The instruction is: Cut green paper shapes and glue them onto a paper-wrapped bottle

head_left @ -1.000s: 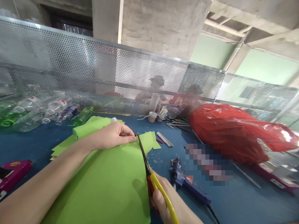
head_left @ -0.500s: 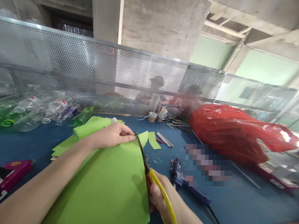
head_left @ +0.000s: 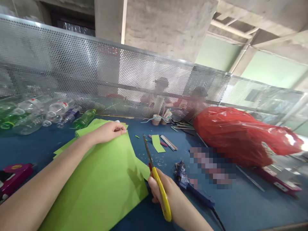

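A large sheet of bright green paper [head_left: 96,183] lies toward me, its far corner pinched in the fingers of my left hand [head_left: 108,131]. My right hand [head_left: 161,186] is wrapped round the yellow and red handles of a pair of scissors [head_left: 158,184]. Their blades point away from me, look closed, and stand apart from the edge under my left hand. Beside the blades, a flap of green paper [head_left: 142,167] juts out from the sheet's right side. A small green paper piece [head_left: 157,143] rests on the blue table beyond the scissors.
A blue glue gun [head_left: 192,189] lies right of my right hand. Behind it sits a big red plastic bag [head_left: 235,134]. Plastic bottles [head_left: 36,112] line the back left, before a perforated metal screen [head_left: 103,73]. A magenta tool [head_left: 16,179] is at the left edge.
The scissors have left the paper's edge, and the cut part now hangs as a flap on the right. My left hand has shifted left with the sheet, whose near edge has turned.
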Motion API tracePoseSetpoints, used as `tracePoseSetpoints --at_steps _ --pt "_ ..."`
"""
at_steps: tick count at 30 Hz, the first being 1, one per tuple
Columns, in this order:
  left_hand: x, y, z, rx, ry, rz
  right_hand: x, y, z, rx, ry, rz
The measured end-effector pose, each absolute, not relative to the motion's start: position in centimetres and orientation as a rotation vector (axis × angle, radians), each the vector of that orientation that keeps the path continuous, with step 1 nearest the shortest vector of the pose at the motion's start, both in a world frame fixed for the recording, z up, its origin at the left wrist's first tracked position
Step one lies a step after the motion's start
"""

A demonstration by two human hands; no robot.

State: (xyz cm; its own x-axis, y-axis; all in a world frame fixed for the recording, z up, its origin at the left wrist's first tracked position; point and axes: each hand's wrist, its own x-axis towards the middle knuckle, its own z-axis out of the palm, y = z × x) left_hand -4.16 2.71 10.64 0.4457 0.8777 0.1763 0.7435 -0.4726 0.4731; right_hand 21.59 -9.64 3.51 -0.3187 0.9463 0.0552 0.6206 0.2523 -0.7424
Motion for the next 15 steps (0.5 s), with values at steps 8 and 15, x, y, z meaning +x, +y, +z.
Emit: tracePoseSetpoints --at_steps 8,15 --pt "-6.7 4.2 9.2 2.403 1.513 0.18 22.0 -9.4 4.6 -1.861 -2.182 0.403" --pt "-6.8 4.7 8.2 2.408 1.578 -0.009 22.2 -8.8 5.4 -2.022 -2.165 0.183"
